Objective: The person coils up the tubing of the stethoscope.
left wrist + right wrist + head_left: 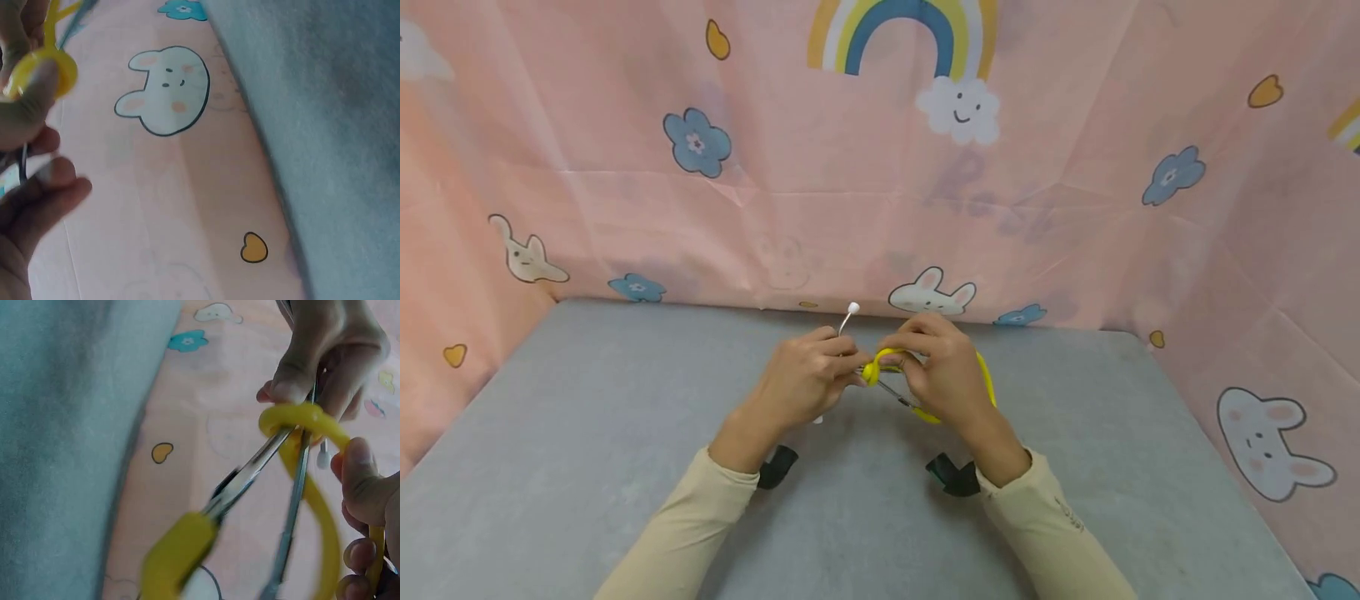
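Observation:
Both hands hold a stethoscope (989, 385) with yellow tubing and metal ear tubes, raised over the table. My left hand (808, 377) grips the ear tubes next to a yellow loop of tubing (300, 417) wound around them. Its thumb presses on that loop in the left wrist view. A length of tubing is pinched between thumb and fingers of my right hand (946, 373), just right of the loop. One white ear tip (853, 308) sticks up beyond the left hand; another ear tip (817, 420) shows below it. The chest piece is hidden.
Under the hands lies a grey tabletop (587, 433). A pink printed cloth (820, 217) hangs along its back edge and at the sides. Dark pieces (952, 477) sit by both wrists, at the cuffs of light sleeves (1052, 525).

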